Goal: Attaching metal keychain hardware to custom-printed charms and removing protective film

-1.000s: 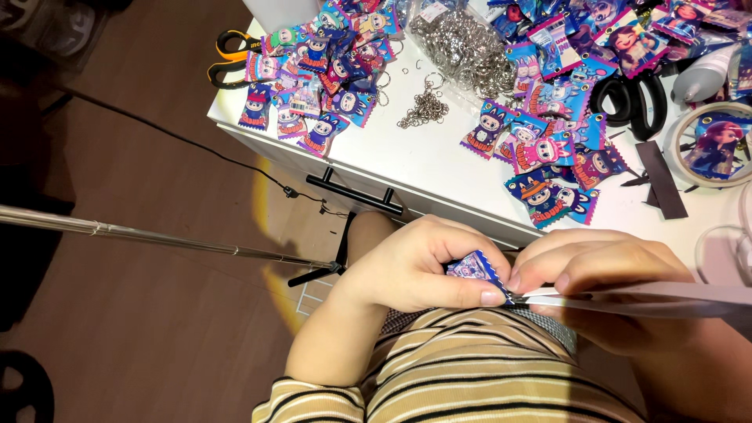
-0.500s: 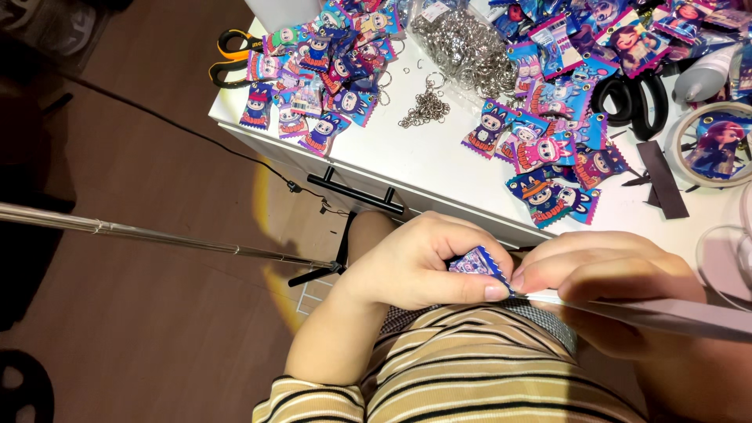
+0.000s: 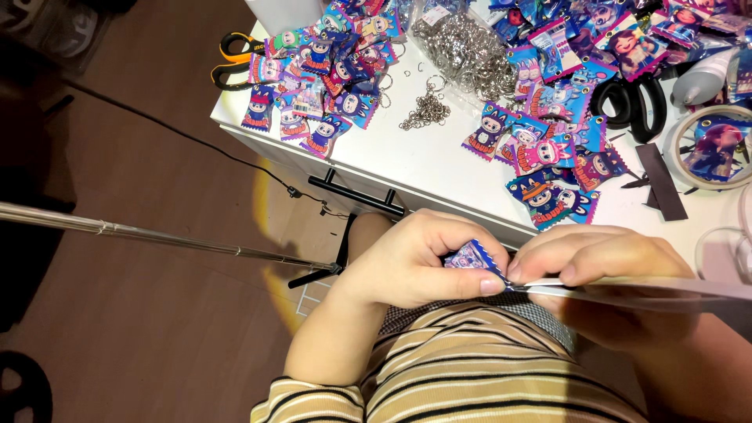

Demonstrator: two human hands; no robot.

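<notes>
White table (image 3: pixel 439 160) at 12 o'clock holds many bright packets (image 3: pixel 329 59), while below it the left hand (image 3: pixel 407 262) and right hand (image 3: pixel 599 262) pinch one small purple packet (image 3: pixel 472 255) with fingers clamped on it.

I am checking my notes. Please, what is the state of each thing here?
left hand: pinching the small packet
small packet: held between both hands
right hand: holding a thin flat tool at the packet
black scissors: lying on the table
metal rings: heaped
</notes>
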